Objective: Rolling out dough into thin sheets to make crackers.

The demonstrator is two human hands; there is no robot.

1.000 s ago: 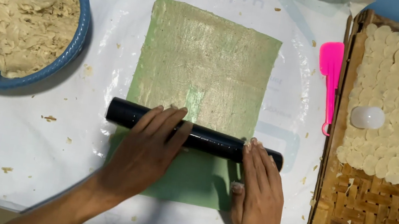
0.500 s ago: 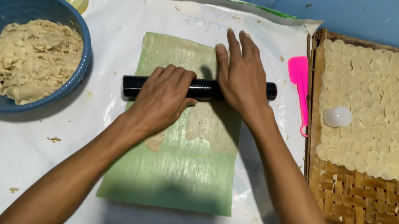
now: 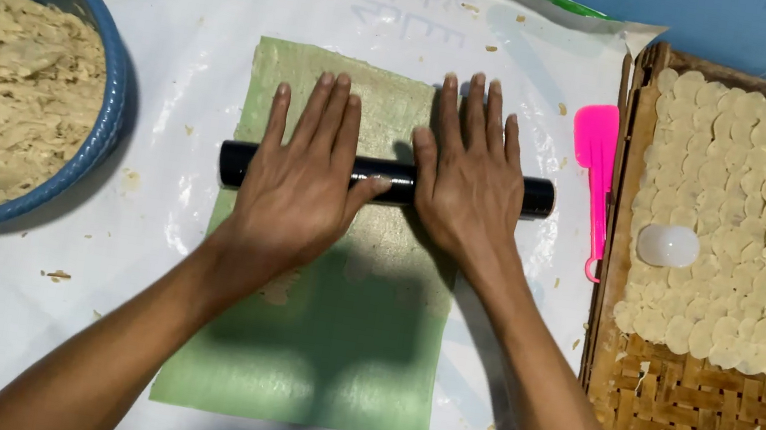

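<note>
while blue bowl [image 3: 109, 119] sits near, pink scraper [image 3: 595, 166] flanks roller [image 3: 388, 181].

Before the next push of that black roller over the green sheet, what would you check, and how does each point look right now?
1. Both palms flat on the black roller: left hand and right hand, ok.
2. Roller lies square across the green sheet: ok.
3. Green sheet flat on the white plastic cover: ok.
4. Dough evenly thin under the sheet: cannot tell.
5. Pink scraper lies clear of the roller's end: ok.
</note>
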